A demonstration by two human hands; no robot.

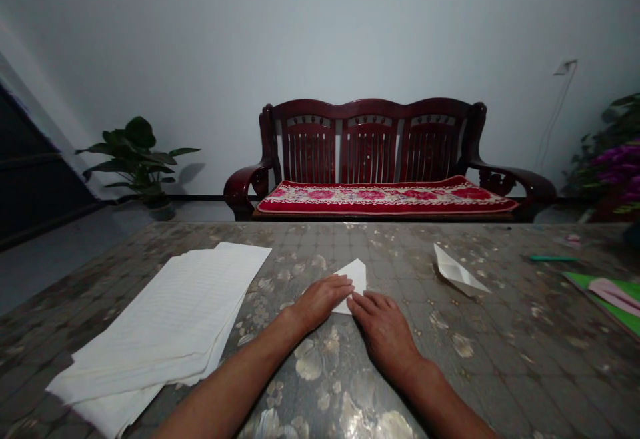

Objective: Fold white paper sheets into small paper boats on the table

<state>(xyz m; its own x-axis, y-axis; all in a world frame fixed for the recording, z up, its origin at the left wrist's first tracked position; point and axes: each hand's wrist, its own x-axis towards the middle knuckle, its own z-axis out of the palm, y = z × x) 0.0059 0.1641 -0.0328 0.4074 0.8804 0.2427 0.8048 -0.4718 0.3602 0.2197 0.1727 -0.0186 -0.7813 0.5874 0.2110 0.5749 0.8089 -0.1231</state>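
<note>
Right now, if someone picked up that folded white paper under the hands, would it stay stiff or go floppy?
The folded white paper would probably feel light and fairly floppy, since it looks thin, though its folds may stiffen it a little. Pushed along the glossy patterned table cover, it would likely slide easily.

White folded paper (356, 276) on grey-brown floral tablecloth (500, 359)

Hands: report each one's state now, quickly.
Left hand: open, lying flat on the folded white paper, holding nothing.
Right hand: open, lying flat against the same paper, holding nothing.
</note>
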